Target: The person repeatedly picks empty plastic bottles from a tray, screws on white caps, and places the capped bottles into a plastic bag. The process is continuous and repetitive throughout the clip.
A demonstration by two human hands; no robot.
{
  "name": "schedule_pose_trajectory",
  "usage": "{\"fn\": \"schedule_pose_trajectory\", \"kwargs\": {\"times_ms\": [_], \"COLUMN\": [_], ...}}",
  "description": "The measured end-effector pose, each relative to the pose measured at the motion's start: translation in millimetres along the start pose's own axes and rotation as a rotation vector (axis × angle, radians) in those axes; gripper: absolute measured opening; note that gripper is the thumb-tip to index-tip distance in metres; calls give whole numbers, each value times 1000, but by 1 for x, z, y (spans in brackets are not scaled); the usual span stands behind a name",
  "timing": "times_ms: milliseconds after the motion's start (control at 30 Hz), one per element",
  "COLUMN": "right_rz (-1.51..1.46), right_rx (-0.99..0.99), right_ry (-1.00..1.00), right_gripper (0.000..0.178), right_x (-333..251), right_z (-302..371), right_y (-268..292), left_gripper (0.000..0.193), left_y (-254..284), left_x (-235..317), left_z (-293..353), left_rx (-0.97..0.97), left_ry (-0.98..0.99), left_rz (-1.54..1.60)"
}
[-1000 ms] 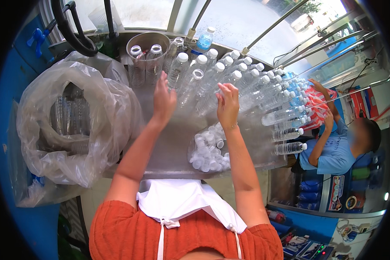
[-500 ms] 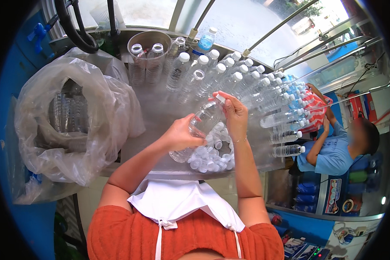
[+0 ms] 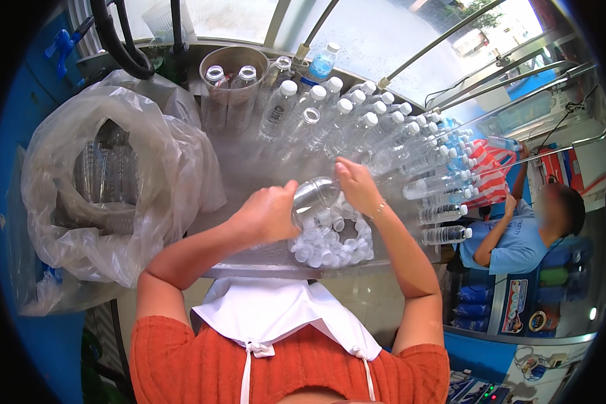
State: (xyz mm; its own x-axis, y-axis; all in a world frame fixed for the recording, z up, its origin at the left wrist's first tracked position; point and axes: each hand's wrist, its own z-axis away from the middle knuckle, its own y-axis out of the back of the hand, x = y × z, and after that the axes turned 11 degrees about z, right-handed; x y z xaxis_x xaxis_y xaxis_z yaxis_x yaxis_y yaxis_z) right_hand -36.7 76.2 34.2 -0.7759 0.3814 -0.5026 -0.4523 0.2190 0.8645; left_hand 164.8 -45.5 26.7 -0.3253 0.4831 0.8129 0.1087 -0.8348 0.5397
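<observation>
My left hand point(image 3: 268, 210) is wrapped round the body of a clear plastic bottle point(image 3: 318, 193), tilted with its neck end toward the right. My right hand point(image 3: 358, 185) is closed at the neck end, its fingers hiding the white cap that shows there in the earlier frame. Just below the bottle lies a heap of loose white caps point(image 3: 326, 246) in what looks like a clear bag or tray. Rows of clear bottles, most with white caps point(image 3: 333, 124), stand beyond my hands. One uncapped bottle point(image 3: 308, 128) is among them.
A large clear plastic bag point(image 3: 54, 195) with bottles inside stands at the left. At the back, uncapped bottles point(image 3: 215, 101) stand by a round tub point(image 3: 232, 57). Metal rods point(image 3: 444, 44) cross the upper right. At the right a person in a blue shirt point(image 3: 501, 239) handles a red-striped bag point(image 3: 488, 172).
The bottle has tipped lower, and my right hand has come down, its fingers now covering the cap. My elbows have spread outward. The other person has raised a bottle above the striped bag.
</observation>
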Motion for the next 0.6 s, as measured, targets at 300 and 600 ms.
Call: {"fn": "schedule_pose_trajectory", "kwargs": {"times_ms": [300, 600], "right_rz": [191, 381], "right_rx": [131, 562], "right_ry": [59, 212], "right_gripper": [31, 37], "right_x": [-19, -75], "right_z": [-19, -55], "right_y": [-13, -42], "left_gripper": [72, 89], "left_y": [-31, -47], "left_x": [-45, -132], "left_z": [-14, -100], "left_rx": [424, 1068], "left_ry": [-141, -422], "left_rz": [4, 283]}}
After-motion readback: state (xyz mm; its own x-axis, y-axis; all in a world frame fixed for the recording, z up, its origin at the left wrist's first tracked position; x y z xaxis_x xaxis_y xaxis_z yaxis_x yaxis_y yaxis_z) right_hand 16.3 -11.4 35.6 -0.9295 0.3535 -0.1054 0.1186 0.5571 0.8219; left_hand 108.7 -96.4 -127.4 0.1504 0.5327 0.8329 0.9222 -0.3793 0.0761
